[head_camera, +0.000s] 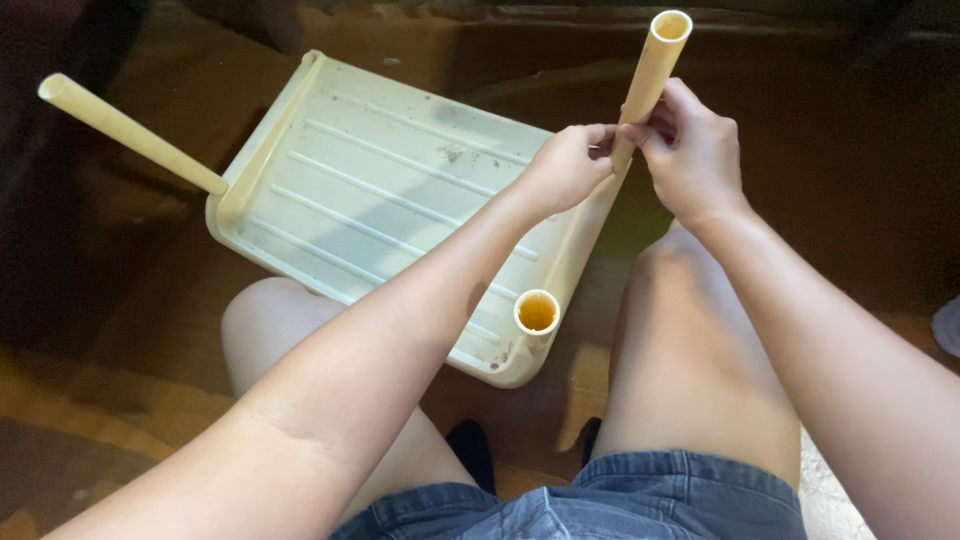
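The left hand (570, 165) and the right hand (690, 150) both close their fingers around the same cream plastic tube leg (648, 85), meeting at its lower part, just above where it joins the far right corner of an upturned cream plastic stool seat (390, 190). The left pinches it with fingertips from the near side; the right wraps it from the other side, thumb toward the left hand's fingers. The joint itself is hidden behind the hands, so whether the leg is fully seated in its socket is hard to say. To work this leg well, it seems wise to keep the grip low near the socket, hold the tube in line with the socket, and twist or press evenly rather than levering from the open top end. The seat lies underside up on the brown floor (140, 330), between and beyond the person's bare knees. A second leg (130, 132) stands at the far left corner, and a third (537, 313) at the near right corner shows its hollow mouth.
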